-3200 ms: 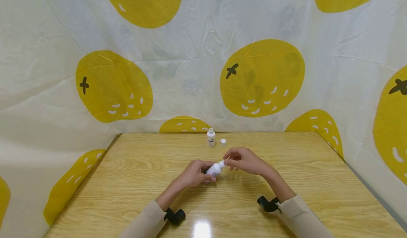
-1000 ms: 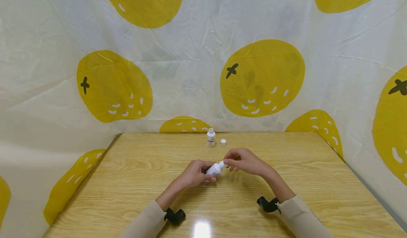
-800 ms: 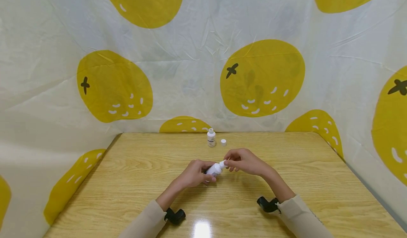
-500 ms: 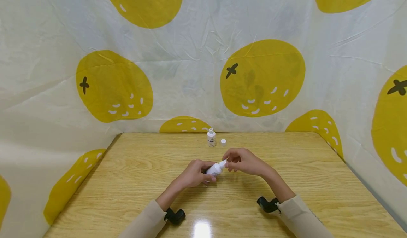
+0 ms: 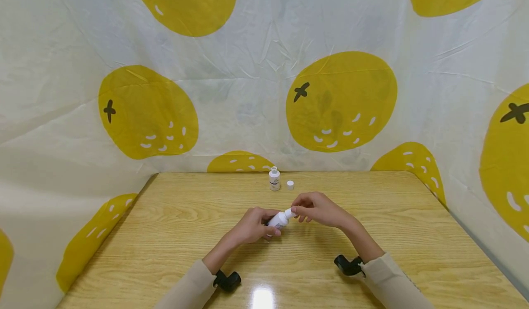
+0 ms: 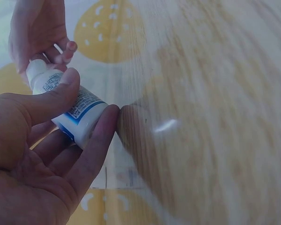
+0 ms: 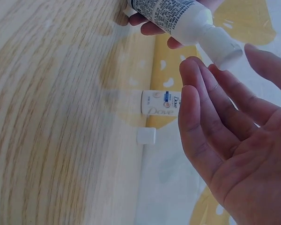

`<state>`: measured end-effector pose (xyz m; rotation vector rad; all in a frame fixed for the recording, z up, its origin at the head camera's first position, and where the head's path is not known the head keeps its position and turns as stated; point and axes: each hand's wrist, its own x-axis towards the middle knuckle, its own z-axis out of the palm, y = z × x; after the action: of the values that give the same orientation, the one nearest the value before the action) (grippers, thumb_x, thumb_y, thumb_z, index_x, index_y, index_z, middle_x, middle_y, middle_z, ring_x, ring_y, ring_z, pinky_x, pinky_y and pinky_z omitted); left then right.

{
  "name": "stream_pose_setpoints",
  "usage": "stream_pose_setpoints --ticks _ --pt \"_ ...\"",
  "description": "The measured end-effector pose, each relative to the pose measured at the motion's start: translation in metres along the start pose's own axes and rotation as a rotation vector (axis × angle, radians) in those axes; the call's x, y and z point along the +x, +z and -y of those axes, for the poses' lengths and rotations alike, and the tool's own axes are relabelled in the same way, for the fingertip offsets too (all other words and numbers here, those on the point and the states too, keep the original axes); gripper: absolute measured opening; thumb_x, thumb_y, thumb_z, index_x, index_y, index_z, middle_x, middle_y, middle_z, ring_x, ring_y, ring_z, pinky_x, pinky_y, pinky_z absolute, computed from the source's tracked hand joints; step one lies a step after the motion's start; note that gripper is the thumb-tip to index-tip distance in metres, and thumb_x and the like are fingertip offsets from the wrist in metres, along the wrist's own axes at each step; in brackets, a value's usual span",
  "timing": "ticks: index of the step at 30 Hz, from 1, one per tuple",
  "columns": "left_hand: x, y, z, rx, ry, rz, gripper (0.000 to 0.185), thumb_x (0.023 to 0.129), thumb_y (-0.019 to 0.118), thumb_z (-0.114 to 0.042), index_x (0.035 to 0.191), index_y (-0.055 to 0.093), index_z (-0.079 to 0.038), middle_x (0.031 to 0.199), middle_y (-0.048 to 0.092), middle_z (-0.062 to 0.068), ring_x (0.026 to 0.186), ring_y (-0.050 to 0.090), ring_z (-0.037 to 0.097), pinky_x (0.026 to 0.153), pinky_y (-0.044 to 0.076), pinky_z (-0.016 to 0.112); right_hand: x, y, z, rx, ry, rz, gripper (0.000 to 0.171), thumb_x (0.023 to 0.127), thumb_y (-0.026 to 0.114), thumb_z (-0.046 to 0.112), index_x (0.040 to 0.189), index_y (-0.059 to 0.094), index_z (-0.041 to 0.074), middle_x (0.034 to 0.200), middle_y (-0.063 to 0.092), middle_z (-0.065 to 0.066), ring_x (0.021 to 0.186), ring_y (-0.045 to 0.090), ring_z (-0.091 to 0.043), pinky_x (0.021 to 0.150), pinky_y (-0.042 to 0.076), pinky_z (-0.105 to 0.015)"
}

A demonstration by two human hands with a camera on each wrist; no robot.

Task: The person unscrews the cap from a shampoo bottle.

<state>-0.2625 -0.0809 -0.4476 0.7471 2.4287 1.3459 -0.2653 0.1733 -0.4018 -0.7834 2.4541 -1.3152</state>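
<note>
Gripping the white bottle tilted above the desk's middle, the left hand wraps thumb and fingers round its body, as 0.5 s ago. The right hand has barely shifted; its fingertips sit at the cap, fingers nearly straight, without clearly pinching it. Only the right wrist view reads "Dove" on the second bottle by the loose cap near the far edge.
</note>
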Motion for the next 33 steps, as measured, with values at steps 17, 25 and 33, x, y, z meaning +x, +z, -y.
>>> stream_pose_setpoints --ticks 17,25,33 --pt "-0.0003 -0.0001 -0.0012 -0.003 -0.004 0.000 0.042 0.089 0.080 -0.007 0.130 0.072 -0.011 0.108 0.075 0.012 0.088 0.070 0.015 0.063 0.063 0.028 -0.0005 0.0009 0.0006 0.011 -0.064 0.014 0.022 0.096 0.070 0.011 0.115 0.068 0.002 0.097 0.073 -0.022 0.087 0.070 -0.045 0.073 0.061 -0.054" --pt "-0.0007 -0.0003 -0.0015 -0.010 -0.006 0.006 0.043 0.089 0.080 -0.008 0.132 0.071 -0.011 0.109 0.075 0.013 0.089 0.072 0.016 0.063 0.063 0.029 0.0005 0.0004 -0.0007 0.006 -0.014 0.001 0.026 0.102 0.066 0.025 0.115 0.068 0.003 0.099 0.073 -0.023 0.088 0.072 -0.040 0.076 0.061 -0.054" --pt "-0.0007 -0.0003 -0.0015 -0.001 0.007 0.006 0.042 0.090 0.080 -0.008 0.131 0.071 -0.012 0.109 0.076 0.012 0.089 0.072 0.015 0.063 0.063 0.028 0.0011 -0.0007 -0.0015 -0.017 0.003 0.010 0.028 0.105 0.061 0.028 0.110 0.072 0.003 0.100 0.075 -0.017 0.087 0.073 -0.033 0.075 0.061 -0.050"
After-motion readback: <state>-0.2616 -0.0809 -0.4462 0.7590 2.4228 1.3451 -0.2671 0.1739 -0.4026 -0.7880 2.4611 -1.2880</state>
